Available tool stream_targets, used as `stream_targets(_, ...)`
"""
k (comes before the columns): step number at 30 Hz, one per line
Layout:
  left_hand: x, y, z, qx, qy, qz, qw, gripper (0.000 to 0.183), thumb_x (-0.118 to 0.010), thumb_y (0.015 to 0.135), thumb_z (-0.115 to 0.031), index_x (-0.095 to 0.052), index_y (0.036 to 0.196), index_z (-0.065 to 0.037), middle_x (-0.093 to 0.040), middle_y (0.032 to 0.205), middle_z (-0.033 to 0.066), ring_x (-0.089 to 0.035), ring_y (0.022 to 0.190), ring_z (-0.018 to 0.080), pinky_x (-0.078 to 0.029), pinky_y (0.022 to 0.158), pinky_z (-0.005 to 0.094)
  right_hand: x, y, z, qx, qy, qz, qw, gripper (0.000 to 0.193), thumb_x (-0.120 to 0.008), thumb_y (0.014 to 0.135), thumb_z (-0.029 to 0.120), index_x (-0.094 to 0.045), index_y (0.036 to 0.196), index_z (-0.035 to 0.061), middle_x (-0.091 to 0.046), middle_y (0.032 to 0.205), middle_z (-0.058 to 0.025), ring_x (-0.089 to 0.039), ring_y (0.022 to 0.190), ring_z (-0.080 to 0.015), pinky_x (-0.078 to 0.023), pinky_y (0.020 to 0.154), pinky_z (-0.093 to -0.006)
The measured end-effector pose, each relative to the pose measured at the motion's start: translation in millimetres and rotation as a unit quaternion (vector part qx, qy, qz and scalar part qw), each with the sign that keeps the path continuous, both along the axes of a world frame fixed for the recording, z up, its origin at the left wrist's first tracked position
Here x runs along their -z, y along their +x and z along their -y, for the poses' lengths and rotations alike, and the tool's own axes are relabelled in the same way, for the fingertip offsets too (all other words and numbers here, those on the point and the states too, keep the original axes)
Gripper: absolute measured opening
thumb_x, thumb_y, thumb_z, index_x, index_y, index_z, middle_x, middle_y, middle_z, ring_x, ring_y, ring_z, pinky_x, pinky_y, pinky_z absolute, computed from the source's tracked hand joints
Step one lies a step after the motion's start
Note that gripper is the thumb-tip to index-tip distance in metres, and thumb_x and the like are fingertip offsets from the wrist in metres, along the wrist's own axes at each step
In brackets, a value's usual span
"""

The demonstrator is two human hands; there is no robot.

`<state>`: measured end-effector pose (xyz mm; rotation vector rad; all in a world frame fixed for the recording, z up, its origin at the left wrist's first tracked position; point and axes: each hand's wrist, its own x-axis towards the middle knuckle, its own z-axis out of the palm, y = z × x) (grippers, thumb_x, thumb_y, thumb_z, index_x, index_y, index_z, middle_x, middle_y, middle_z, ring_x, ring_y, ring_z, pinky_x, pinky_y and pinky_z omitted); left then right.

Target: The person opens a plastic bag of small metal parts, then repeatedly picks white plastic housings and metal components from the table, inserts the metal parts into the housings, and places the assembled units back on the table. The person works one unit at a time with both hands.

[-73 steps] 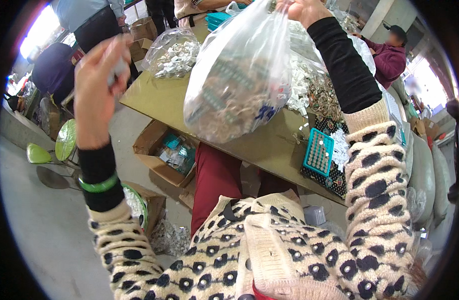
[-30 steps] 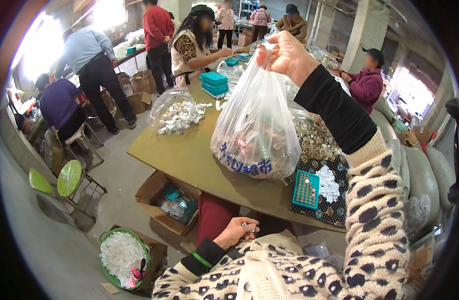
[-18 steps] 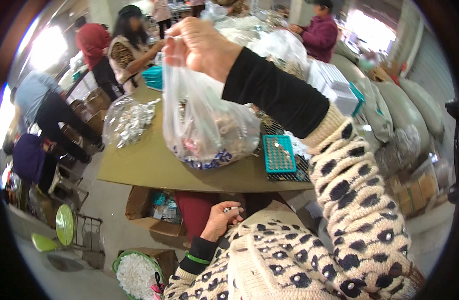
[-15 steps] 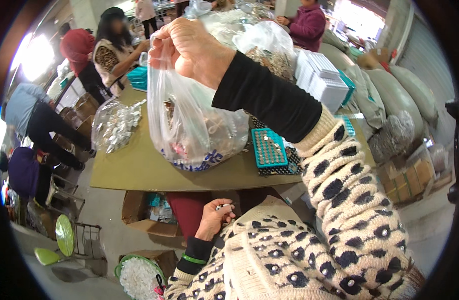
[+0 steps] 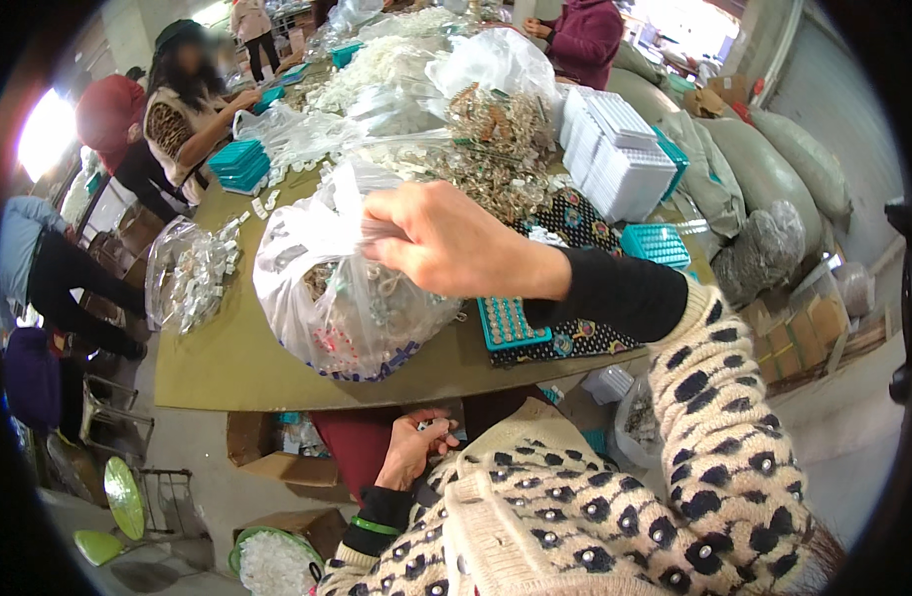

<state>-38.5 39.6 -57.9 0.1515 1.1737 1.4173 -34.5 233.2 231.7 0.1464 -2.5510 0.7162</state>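
A translucent white plastic bag stands on the olive-green table, bulging with small mixed pieces and marked with blue print low down. My right hand is closed on its gathered top, the arm reaching across from the right. Low by my lap, below the table edge, my left hand is curled closed. Whatever lies in its fingers is too small to name. Right of the bag, partly behind my right wrist, a teal tray holds rows of small round metallic pieces on a dark patterned cloth.
A clear bag of small pale pieces lies left. Behind are teal trays, heaped jewellery-like pieces and stacked white trays. Below stand an open carton and a basket of white pieces. Several people work nearby.
My right hand has come down with the bag's top, which was stretched upward and is now bunched lower. The bag sits slightly further left in view. My left hand stays by my lap.
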Motion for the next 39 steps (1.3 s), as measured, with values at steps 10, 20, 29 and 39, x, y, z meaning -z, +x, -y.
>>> stream_targets(10, 8.7, -6.4, 7.4, -0.008, -0.010, -0.013, 1.000, 0.025, -0.065, 0.086, -0.001, -0.057, 0.107, 0.011, -0.066, 0.092, 0.0197, -0.065, 0.063, 0.0206, -0.048, 0.049, 0.0276, -52.7, -17.5, -10.3, -0.072, 0.004, -0.057, 0.996, 0.019, -0.059, 0.097, 0.020, -0.060, 0.093, 0.0017, -0.058, 0.110, -0.0100, -0.056, 0.092, -0.0204, -0.047, 0.079, -0.0374)
stream_targets(20, 10.7, -3.3, 19.3, -0.014, 0.034, -0.021, 0.999, 0.024, -0.062, 0.084, 0.006, -0.057, 0.107, 0.012, -0.064, 0.091, 0.0176, -0.066, 0.065, 0.0217, -0.049, 0.050, 0.0276, -57.4, -49.9, 37.5, -0.139, -0.559, 0.054, 0.816, 0.019, -0.052, 0.101, 0.023, -0.059, 0.106, 0.0057, -0.066, 0.103, -0.0078, -0.063, 0.105, -0.0186, -0.058, 0.071, -0.0448)
stream_targets(29, 21.6, -7.1, 26.9, -0.015, 0.049, -0.004, 0.999, 0.020, -0.064, 0.087, 0.001, -0.058, 0.105, 0.008, -0.065, 0.090, 0.0135, -0.065, 0.063, 0.0181, -0.049, 0.050, 0.0260, -106.6, -66.6, 32.3, -0.015, -0.538, -0.046, 0.842, 0.014, -0.054, 0.099, 0.022, -0.060, 0.100, 0.0093, -0.067, 0.087, -0.0054, -0.067, 0.079, -0.0183, -0.057, 0.061, -0.0414)
stream_targets(39, 24.2, -9.3, 29.3, 0.003, 0.051, -0.006, 0.999, 0.020, -0.068, 0.089, -0.004, -0.061, 0.104, 0.007, -0.064, 0.091, 0.0130, -0.066, 0.068, 0.0191, -0.049, 0.053, 0.0263, -149.8, -106.1, -9.6, -0.014, -0.533, 0.000, 0.846, 0.008, -0.049, 0.094, 0.010, -0.053, 0.090, 0.0044, -0.056, 0.072, -0.0061, -0.056, 0.058, -0.0217, -0.051, 0.056, -0.0426)
